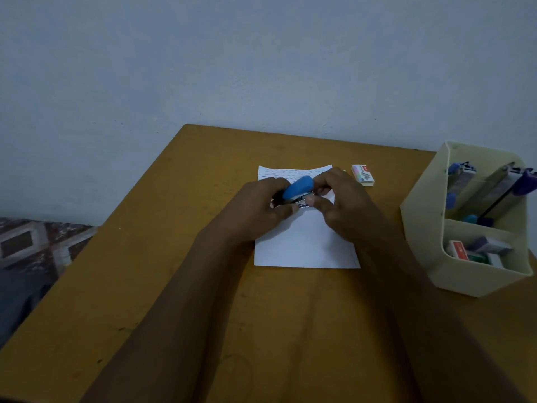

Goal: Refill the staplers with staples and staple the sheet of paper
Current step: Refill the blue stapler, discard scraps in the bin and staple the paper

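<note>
Blue stapler [297, 187]: being held over the paper's 12 o'clock half, top tilting up.
Left hand [255, 212]: gripping stapler's rear, fingers curling round it.
Right hand [341, 206]: pinching stapler's metal front.
Paper [305, 248]: lying on table [174, 286], middle.
Box [362, 175]: lying at paper's 1 o'clock, apart.
Organiser [421, 231]: standing at 3 o'clock, holding spare staplers [462, 177] and cartons [459, 250].

Tabletop [180, 257] open leftward; organizer [430, 228], staple box [362, 175] stand right.

Paper [305, 245] in the middle of the table [174, 286], organiser [421, 228] at the right.
Staple box [362, 175] lies near the paper's far right corner; staplers [462, 178] stand in the organiser's rear compartment, small boxes [459, 250] in the front.
</note>
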Tool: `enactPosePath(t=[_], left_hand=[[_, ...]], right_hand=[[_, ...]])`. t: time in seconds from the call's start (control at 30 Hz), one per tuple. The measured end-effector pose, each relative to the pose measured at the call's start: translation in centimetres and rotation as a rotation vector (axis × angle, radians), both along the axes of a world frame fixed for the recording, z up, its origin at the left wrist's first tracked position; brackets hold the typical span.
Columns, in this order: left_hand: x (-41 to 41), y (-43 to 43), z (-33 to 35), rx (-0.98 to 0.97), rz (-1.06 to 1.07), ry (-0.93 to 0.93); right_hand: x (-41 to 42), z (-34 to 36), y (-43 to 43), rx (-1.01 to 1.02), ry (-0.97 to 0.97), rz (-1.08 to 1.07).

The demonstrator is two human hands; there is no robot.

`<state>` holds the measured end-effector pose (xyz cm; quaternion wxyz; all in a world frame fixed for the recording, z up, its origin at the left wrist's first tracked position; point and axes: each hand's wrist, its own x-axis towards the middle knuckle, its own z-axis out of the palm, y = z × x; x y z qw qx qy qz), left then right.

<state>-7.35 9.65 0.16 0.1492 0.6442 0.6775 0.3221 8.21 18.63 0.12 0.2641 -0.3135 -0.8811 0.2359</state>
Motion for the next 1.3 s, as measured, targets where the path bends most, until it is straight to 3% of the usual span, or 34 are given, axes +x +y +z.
enactPosePath(t=[0.17, 0.27, 0.37, 0.43, 0.67, 0.77, 0.9, 1.0, 1.3], left_hand=[[-0.2, -0.2, -0.4, 0.062, -0.001, -0.108], [-0.5, -0.3, -0.3, 0.085, 0.027, -0.201], [-1.2, -0.3, -0.3, 0.097, 0.097, -0.237], [-1.6, -0.3, -0.3, 0.128, 0.12, -0.224], [-2.5, -0.3, -0.4, 0.105, 0.207, -0.208], [-2.5, -0.4, -0.4, 0.053, 0.22, -0.287], [-2.8, -0.8, 0.0, 0.014, 0.217, -0.301], [-3.0, -1.1, 0.5, -0.017, 0.185, -0.248], [-3.6, -2.2, 1.7, -0.127, 0.032, -0.474]], right_hand=[[-0.5, -0.3, 0.0, 0.082, 0.231, 0.049], [-0.4, -0.4, -0.1, 0.035, 0.328, -0.079], [0.5, -1.7, 0.6, 0.25, 0.064, -0.432], [1.0, -2.3, 0.9, 0.241, -0.182, -0.584], [0.2, -1.6, 0.5, -0.016, -0.356, -0.536], [0.2, -1.6, 0.5, -0.067, -0.222, -0.472], [0.8, -0.7, 0.8, -0.209, 0.193, -0.369], [1.5, -0.5, 1.6, -0.232, 0.393, -0.407], [2.2, -0.5, 2.1, -0.441, 0.649, -0.407]])
